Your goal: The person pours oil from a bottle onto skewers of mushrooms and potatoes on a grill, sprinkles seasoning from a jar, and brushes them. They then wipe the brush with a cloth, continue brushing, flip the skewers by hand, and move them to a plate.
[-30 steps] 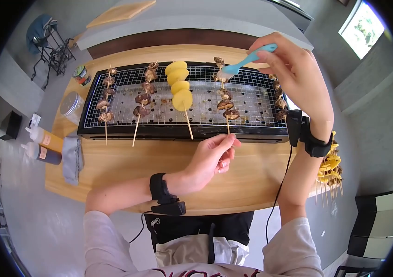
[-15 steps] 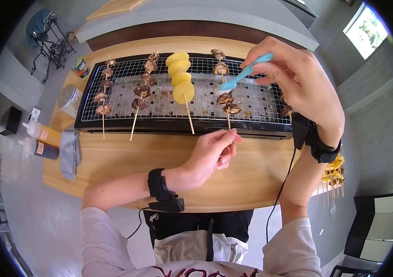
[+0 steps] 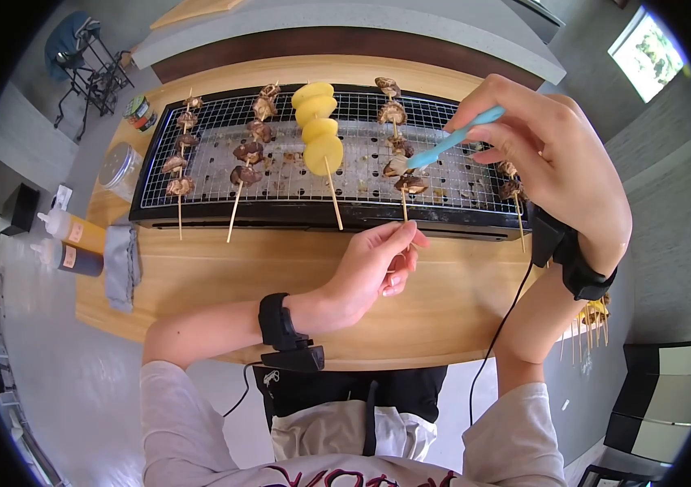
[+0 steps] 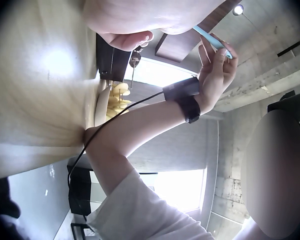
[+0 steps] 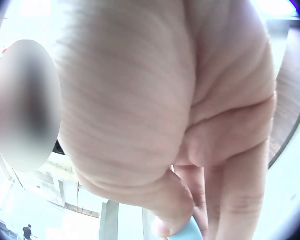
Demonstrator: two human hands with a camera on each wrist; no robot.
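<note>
- Currently, the black grill (image 3: 280,222) spans the table (image 3: 199,276), with a yellow-slice skewer (image 3: 323,154) and two mushroom skewers (image 3: 181,165) left of the worked skewer (image 3: 413,185).
- At the grill's left end are a lidded jar (image 3: 120,172) and a small can (image 3: 140,113); nearer the person lie an amber bottle (image 3: 76,231), a dark bottle (image 3: 76,258) and a grey cloth (image 3: 120,268).
- The right hand (image 3: 561,154) blocks part of the grill's right end (the far skewer (image 3: 511,191) shows only partly beneath it).
- The left hand (image 3: 366,272) pinches the worked skewer's stick just beside the grill's front edge, its mushrooms lying over the mesh.
- The right hand's fingers grasp the blue brush (image 3: 455,140) by its handle, bristles at the lower mushrooms.
- Compared with a second ago, the brush has travelled from the upper mushrooms down towards the stick end; the left hand's pinch is unchanged.
</note>
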